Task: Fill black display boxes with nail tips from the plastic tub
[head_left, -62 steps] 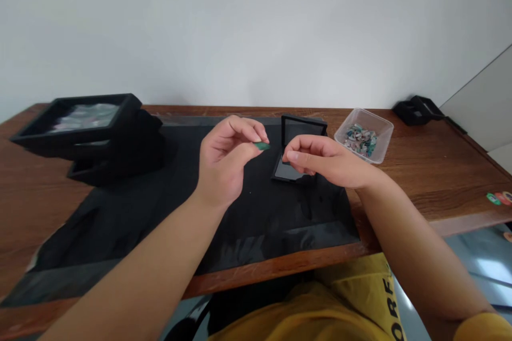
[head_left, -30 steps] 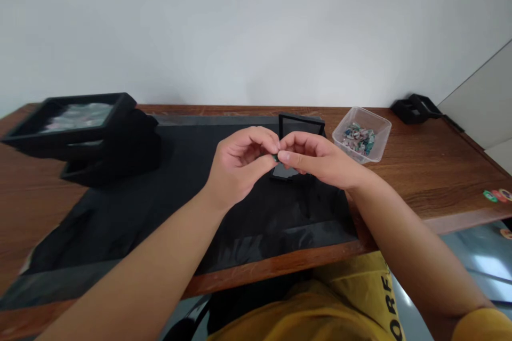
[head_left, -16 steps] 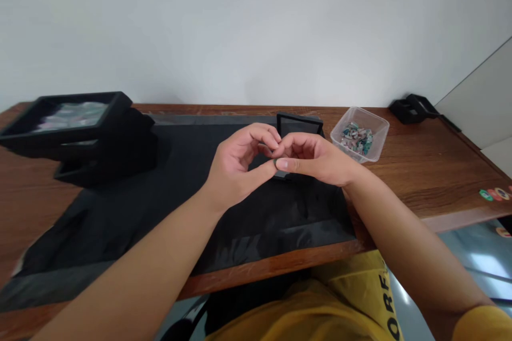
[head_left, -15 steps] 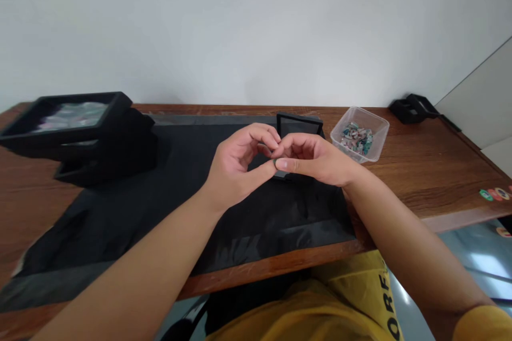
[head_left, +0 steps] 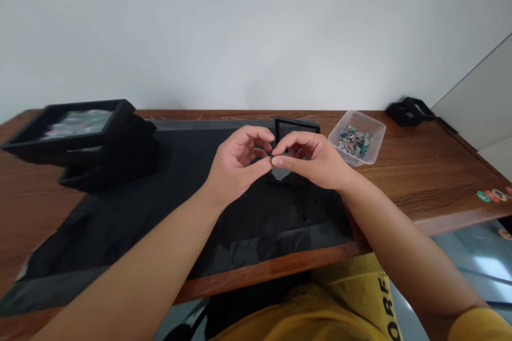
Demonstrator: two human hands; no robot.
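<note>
Green piece at frame centre!

Right hand (head_left: pixel 310 160) pinches the tiny, mostly hidden green piece (head_left: pixel 272 157); left hand (head_left: pixel 240 162) meets it, grip unclear. Just behind, an open case (head_left: pixel 281 175); right, a tub (head_left: pixel 376 141) of chips (head_left: pixel 354 141); left, black trays (head_left: pixel 116 128).

Probably open mat (head_left: pixel 160 192), front left.

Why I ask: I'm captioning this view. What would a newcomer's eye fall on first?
Probably the left hand and right hand, their fingertips close together at the centre, above the black mat. Next come the clear plastic tub of green and pinkish pieces at right and the black tray at far left.
</note>
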